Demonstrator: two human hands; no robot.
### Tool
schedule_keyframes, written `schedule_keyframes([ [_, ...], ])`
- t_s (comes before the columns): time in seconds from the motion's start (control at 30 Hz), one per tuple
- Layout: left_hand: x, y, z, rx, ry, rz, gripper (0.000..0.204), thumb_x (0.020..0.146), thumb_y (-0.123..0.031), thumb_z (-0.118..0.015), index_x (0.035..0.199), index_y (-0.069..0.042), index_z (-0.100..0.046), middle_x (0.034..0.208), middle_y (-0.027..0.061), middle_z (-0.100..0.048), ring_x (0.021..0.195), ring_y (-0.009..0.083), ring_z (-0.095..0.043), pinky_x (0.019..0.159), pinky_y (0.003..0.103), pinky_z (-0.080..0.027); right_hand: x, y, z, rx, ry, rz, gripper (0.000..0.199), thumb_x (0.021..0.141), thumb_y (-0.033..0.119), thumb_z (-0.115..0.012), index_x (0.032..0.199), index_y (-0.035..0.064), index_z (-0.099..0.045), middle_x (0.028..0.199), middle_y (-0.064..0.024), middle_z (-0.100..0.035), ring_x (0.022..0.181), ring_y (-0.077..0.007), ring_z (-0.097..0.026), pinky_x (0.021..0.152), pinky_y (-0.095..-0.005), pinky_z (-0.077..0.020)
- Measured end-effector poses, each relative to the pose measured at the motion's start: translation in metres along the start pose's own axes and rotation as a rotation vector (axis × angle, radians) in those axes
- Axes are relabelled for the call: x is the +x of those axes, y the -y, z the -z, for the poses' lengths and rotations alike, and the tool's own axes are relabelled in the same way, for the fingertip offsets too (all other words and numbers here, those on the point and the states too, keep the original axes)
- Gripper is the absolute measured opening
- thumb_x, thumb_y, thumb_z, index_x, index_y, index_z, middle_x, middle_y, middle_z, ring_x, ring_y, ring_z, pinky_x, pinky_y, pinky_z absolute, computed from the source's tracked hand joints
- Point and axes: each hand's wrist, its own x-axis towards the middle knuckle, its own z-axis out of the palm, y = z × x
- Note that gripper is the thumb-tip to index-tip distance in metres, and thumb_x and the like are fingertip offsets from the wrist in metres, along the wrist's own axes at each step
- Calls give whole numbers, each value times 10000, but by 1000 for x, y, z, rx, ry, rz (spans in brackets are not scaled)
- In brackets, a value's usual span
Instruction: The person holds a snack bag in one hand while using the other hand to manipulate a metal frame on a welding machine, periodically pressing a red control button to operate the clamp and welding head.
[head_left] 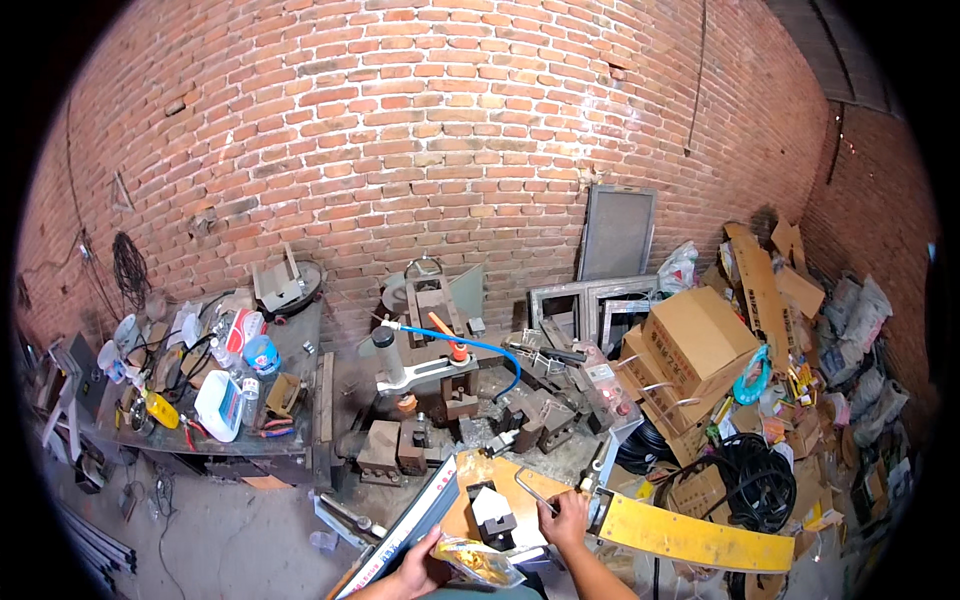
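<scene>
My left hand (425, 570) is closed on a clear plastic bag (480, 562) with golden-yellow pieces in it, low in the view. My right hand (568, 522) is closed around a thin metal rod (530, 486), whose far end slants up and to the left over the board. A dark metal block (497, 530) with a pale, house-shaped top sits on the orange-brown board (462, 515) between my hands. The board's left side is lined by a long blue-and-white strip (415, 520) with printing on it. The bag is just below the dark block.
A curved yellow metal bar (700, 532) reaches right from beside my right hand. Beyond the board stands a metal clamp fixture (430, 375) with a blue hose (475, 343). Left is a cluttered bench (230, 455); right are cardboard boxes (700, 335) and coiled black cable (755, 478).
</scene>
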Motion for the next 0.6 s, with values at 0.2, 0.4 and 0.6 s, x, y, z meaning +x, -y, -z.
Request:
schedule_keyframes([
  [0.2, -11, -4, -19, 24, 39, 9, 719, 1035, -616, -481, 1342, 26, -579, 1335, 245, -644, 1296, 394, -580, 1171, 534, -374, -3, -4, -4, 2, 6, -26, 262, 781, 245, -847, 789, 96, -631, 854, -95, -584, 866, -341, -569, 800, -474, -427],
  [0.4, -6, 0, -14, 28, 26, 21, 708, 1036, -628, -469, 1296, 13, -625, 1315, 221, -660, 1261, 366, -605, 1135, 510, -419, -3, -4, -6, -12, -3, -6, 263, 783, 241, -851, 793, 107, -625, 857, -99, -582, 859, -351, -563, 788, -474, -428],
  [0.6, -7, 0, -17, 11, 92, 8, 651, 1054, -580, -473, 1327, -9, -623, 1322, 179, -673, 1273, 324, -603, 1139, 506, -403, -16, -37, -31, -15, -88, 57, 265, 782, 232, -853, 793, 101, -623, 865, -105, -589, 865, -360, -566, 799, -478, -433],
])
